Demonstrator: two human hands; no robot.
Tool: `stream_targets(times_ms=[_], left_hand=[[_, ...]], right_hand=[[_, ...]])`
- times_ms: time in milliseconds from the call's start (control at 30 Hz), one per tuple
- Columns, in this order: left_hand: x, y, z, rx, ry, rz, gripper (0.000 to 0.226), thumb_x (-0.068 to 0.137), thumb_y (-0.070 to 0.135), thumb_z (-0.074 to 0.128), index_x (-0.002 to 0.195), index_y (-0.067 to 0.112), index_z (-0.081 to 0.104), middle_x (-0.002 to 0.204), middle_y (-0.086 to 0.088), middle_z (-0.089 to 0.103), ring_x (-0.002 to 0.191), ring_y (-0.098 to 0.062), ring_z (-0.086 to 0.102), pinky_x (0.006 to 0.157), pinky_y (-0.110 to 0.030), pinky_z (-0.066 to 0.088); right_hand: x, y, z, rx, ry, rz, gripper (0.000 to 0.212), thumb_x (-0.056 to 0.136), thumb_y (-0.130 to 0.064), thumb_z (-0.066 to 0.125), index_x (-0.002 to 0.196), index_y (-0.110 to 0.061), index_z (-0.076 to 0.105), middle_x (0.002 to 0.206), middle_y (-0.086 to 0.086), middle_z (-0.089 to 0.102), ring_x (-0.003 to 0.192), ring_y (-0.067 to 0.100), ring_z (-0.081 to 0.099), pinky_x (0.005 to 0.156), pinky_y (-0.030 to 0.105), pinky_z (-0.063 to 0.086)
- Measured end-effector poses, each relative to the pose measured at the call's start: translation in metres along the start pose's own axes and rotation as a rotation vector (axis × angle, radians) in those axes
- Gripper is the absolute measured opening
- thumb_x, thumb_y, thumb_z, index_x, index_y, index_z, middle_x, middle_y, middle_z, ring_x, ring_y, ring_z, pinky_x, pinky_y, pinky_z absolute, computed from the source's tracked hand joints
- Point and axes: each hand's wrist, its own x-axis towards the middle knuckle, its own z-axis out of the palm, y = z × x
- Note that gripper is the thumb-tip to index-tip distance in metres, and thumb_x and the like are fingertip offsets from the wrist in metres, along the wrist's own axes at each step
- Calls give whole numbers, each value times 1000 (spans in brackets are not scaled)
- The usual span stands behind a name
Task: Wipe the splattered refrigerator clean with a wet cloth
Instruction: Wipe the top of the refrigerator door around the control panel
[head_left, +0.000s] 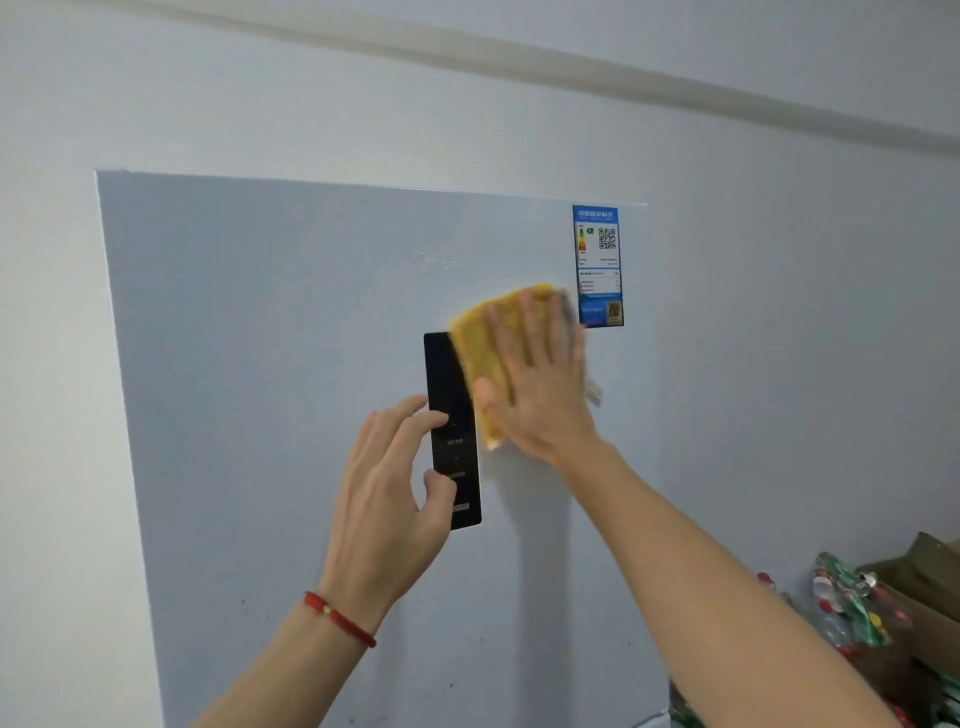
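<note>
The pale blue-grey refrigerator door (270, 338) fills the middle of the head view. My right hand (540, 384) presses a yellow cloth (478, 332) flat against the door with straight spread fingers, just right of the black control panel (452, 374). My left hand (389, 499), with a red bracelet at the wrist, hovers at the panel's left edge, its fingers loosely bent and its fingertips on or near the panel. A few small dark specks (244, 603) show on the lower door.
A blue energy label (597, 249) is stuck at the door's upper right, right beside the cloth. White wall surrounds the refrigerator. At the lower right stands a cardboard box (930, 587) with crushed bottles and wrappers (852, 608).
</note>
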Motion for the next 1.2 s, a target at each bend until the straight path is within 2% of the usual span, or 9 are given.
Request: stream_targets(times_ms=[233,300,400,567,633,767,833,1067,1200], left_hand=[[-1,-35,-33,120,96,-80,55,76,-14,63,124,13,65,140,-2,57,132,-19,48,109,-3,22],[2,-43,-46,145,168,-117,55,75,-16,64,122,11,66,139,-4,58,130,-24,50,107,-3,23],[-2,-50,-61,167,256,-113,55,74,-20,62,122,8,67,138,-7,60,127,-26,52,106,-5,27],[-14,-54,-74,146,323,-129,54,75,-19,62,122,8,67,138,-6,60,130,-23,52,109,-10,31],[-23,-61,-82,151,325,-159,55,75,-17,62,123,11,66,138,-3,59,129,-22,52,108,-11,31],[-51,-83,-117,211,366,-204,50,76,-6,57,122,11,65,134,-2,59,125,-21,51,106,-16,33],[-61,-95,-129,228,407,-233,49,74,0,52,119,10,66,128,-2,61,121,-23,53,104,-30,41],[-67,-108,-131,19,538,-274,42,73,-3,49,110,12,64,109,4,64,106,-22,60,95,-34,50],[-69,-117,-134,-24,589,-312,37,83,-12,58,110,14,60,109,3,62,101,-23,59,92,-35,50]], right_hand=[[-29,39,15,307,41,901,82,92,-72,5,164,-36,-12,173,2,-20,158,33,-20,122,70,0],[-42,17,21,340,60,1006,85,90,-71,2,164,-33,-12,173,6,-19,158,37,-18,121,71,1],[-63,-38,28,213,1,755,79,96,-64,6,163,-28,-13,173,13,-16,157,41,-19,124,66,-7],[-69,-85,20,42,-63,-386,78,96,-56,49,165,-32,23,175,7,6,160,40,-1,123,71,6],[-63,-67,18,5,0,-369,78,94,-56,50,164,-33,26,174,5,13,161,36,5,123,70,11],[-80,-80,32,166,128,624,75,102,-56,24,168,-25,5,175,13,-1,160,39,-6,123,69,6],[-80,-126,36,212,119,740,74,103,-53,22,168,-22,2,174,14,-4,160,40,-8,123,69,6],[-72,-291,42,180,80,-96,74,99,-45,52,165,-24,26,173,11,13,159,43,4,123,70,11],[-67,-296,39,149,14,-448,70,100,-44,52,164,-30,28,174,3,13,162,32,1,125,65,11]])
